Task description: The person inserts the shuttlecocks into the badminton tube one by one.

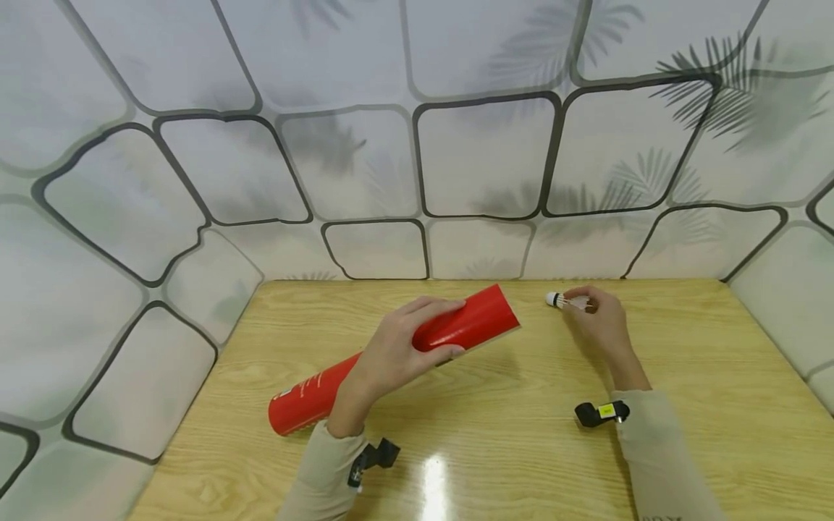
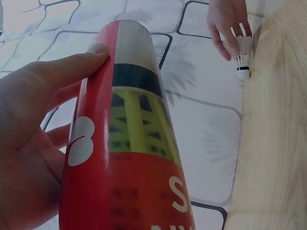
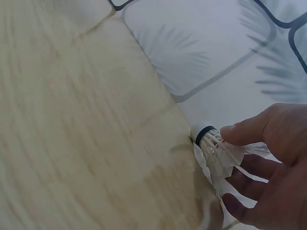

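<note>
My left hand grips a long red shuttlecock tube around its upper half, thumb on one side and fingers on the other. The tube slants across the left middle of the table, its right end raised. Through a clear strip in its wall, the left wrist view shows a yellow-green shuttlecock inside. Near the table's back edge my right hand pinches a white shuttlecock by its skirt. Its white head with a black band points left in the head view. Whether the shuttlecock touches the table is unclear.
The light wood-grain table meets a wall patterned with stone outlines and leaf shadows at its back. Similar panels rise on the left and right sides. A black camera sits on the left wrist, another camera on the right.
</note>
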A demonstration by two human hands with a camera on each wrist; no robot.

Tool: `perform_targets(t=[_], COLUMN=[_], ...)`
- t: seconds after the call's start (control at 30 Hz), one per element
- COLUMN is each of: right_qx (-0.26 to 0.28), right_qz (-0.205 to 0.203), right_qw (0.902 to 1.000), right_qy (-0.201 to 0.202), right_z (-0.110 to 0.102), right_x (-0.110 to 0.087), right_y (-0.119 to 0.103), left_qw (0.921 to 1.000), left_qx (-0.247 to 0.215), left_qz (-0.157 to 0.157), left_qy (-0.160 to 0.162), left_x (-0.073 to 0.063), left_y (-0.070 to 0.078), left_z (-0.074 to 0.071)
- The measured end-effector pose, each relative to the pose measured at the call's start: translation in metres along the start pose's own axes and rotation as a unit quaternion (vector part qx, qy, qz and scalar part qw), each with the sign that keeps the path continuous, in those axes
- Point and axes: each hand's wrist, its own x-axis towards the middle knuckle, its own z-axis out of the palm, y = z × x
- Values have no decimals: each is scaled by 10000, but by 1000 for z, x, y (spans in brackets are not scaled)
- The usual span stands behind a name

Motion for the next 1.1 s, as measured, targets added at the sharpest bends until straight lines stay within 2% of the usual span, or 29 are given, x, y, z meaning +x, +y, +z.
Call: perform_targets(t=[0.13, 0.27, 0.5, 0.83, 1.1], right_qx=[-150, -28, 16, 789, 1061], right_qz=[13, -62, -614, -980, -1306], right_qw=[9999, 9999, 9981, 9920, 9856], right_qy=[-58, -146, 3, 39, 179], right_z=[1, -7, -24, -36, -45], right_x=[0, -2, -5, -16, -27], right_y=[-1, -10, -31, -65, -90], left_qw=[10000, 10000, 10000, 9999, 9999], left_qx=[8, 19, 59, 48, 37], left_qz=[-13, -39, -58, 8, 12], left_qy=[8, 10, 40, 107, 116], left_x=[0, 0, 1, 0, 0], left_y=[1, 2, 2, 2, 1], left_z=[-1, -3, -4, -5, -5])
